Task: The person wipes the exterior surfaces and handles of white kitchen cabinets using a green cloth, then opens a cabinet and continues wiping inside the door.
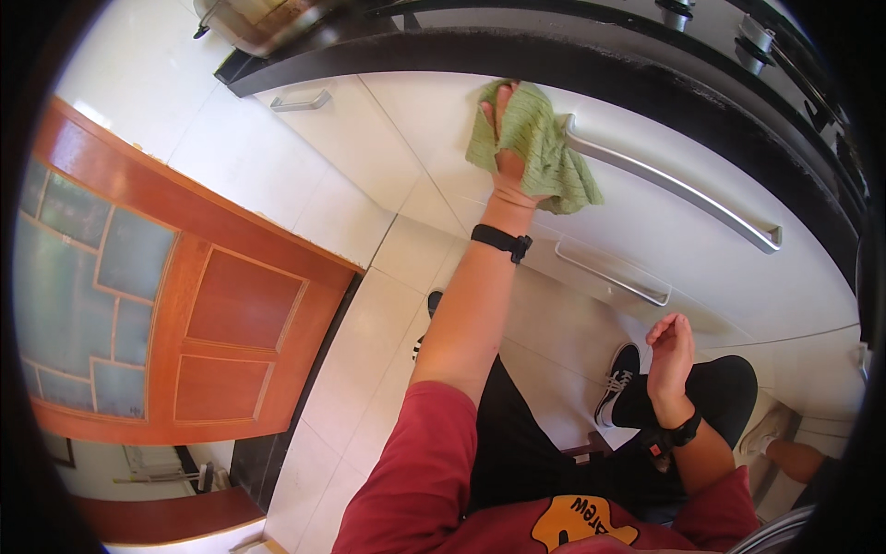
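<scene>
My left hand (511, 163) is stretched forward and holds a green cloth (536, 138) against a white drawer front (623, 221), just under the edge of a black countertop (415, 54). Folds of the cloth cover part of the hand and hang down past the wrist. Close to the cloth's right side is the left end of a long silver drawer handle (671, 181). Lower down, a second drawer has its own handle (609, 274). My right hand (670, 360) is empty above my bent knee, its fingers loosely curled and clear of the cabinet.
A cooktop with knobs (756, 33) lies above the counter edge, and a transparent pot (252, 24) stands at its left. To the left is a wooden door (228, 305) with glass panes. Another person's foot (760, 435) shows at lower right.
</scene>
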Motion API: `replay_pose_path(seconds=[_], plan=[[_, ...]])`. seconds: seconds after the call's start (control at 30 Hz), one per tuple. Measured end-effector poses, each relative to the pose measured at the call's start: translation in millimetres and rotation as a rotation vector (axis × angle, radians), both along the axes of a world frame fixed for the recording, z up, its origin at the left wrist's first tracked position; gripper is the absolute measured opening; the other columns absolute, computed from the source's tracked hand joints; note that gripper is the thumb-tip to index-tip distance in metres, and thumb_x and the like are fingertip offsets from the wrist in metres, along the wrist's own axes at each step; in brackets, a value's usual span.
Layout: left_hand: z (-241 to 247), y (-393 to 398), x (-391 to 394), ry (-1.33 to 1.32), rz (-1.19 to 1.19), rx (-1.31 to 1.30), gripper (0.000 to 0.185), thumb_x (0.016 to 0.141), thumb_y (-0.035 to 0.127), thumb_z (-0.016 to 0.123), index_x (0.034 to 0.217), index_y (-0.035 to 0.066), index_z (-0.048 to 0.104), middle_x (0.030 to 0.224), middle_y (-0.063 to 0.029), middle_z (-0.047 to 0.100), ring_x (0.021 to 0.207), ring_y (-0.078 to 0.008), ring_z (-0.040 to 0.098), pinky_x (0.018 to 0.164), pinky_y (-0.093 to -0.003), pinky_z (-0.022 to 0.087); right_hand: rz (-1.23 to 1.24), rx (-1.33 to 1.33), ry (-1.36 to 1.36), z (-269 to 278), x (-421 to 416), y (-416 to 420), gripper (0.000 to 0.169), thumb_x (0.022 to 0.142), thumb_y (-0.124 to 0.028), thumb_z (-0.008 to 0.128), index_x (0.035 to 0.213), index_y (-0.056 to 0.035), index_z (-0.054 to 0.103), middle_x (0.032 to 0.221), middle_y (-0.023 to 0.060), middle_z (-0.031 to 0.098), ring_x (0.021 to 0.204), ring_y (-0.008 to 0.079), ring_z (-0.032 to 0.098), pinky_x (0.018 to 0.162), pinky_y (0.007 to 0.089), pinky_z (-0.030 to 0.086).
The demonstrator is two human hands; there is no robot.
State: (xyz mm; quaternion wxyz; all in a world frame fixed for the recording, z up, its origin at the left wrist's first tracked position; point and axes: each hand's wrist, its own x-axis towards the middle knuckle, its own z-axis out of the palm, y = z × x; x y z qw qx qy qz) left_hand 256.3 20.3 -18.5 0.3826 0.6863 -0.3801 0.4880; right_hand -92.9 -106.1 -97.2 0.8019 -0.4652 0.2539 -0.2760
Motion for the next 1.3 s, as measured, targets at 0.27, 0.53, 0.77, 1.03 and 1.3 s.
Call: replay_pose_path(seconds=[0.27, 0.53, 0.77, 1.03, 1.3], plan=[[-64, 37, 88, 0.409, -0.175, -0.373, 0.056, 0.097, 0.046, 0.057, 0.136, 0.005, 0.051, 0.130, -0.0144, 0.057, 0.124, -0.0306, 0.051, 0.112, -0.0456, 0.038, 0.046, 0.010, 0.003, 10, 0, 5, 0.027, 0.109, -0.029, 0.044, 0.096, -0.0073, 0.055, 0.078, 0.0032, 0.054, 0.073, 0.0155, 0.053, 0.073, 0.0306, 0.043], [-123, 97, 152, 0.841, -0.182, -0.785, 0.047, 0.101, 0.041, 0.054, 0.134, 0.007, 0.053, 0.127, -0.0127, 0.058, 0.119, -0.0257, 0.054, 0.105, -0.0403, 0.045, 0.034, 0.004, 0.001, 7, 5, 4, 0.027, 0.108, -0.029, 0.045, 0.096, -0.0075, 0.054, 0.078, 0.0034, 0.054, 0.073, 0.0156, 0.053, 0.072, 0.0308, 0.043], [-138, 108, 124, 0.887, -0.123, -0.753, 0.045, 0.102, 0.037, 0.054, 0.135, 0.006, 0.052, 0.129, -0.0124, 0.058, 0.120, -0.0254, 0.054, 0.107, -0.0393, 0.044, 0.071, -0.021, -0.002, 9, 7, 7, 0.028, 0.107, -0.031, 0.047, 0.095, -0.0075, 0.056, 0.077, 0.0036, 0.056, 0.073, 0.0145, 0.053, 0.071, 0.0291, 0.042], [-126, 97, 92, 0.840, -0.034, -0.724, 0.043, 0.102, 0.033, 0.053, 0.136, 0.005, 0.052, 0.130, -0.0120, 0.057, 0.121, -0.0251, 0.053, 0.108, -0.0382, 0.043, 0.089, -0.007, -0.021, 11, -4, 12, 0.028, 0.107, -0.031, 0.046, 0.095, -0.0079, 0.056, 0.078, 0.0031, 0.057, 0.074, 0.0136, 0.053, 0.070, 0.0286, 0.041], [-109, 63, 45, 0.707, -0.088, -0.474, 0.042, 0.103, 0.028, 0.053, 0.137, 0.005, 0.051, 0.132, -0.0116, 0.057, 0.123, -0.0248, 0.053, 0.109, -0.0371, 0.042, 0.088, 0.005, -0.012, 12, -6, 3, 0.027, 0.107, -0.031, 0.046, 0.095, -0.0082, 0.056, 0.079, 0.0022, 0.056, 0.074, 0.0133, 0.053, 0.069, 0.0286, 0.041]])
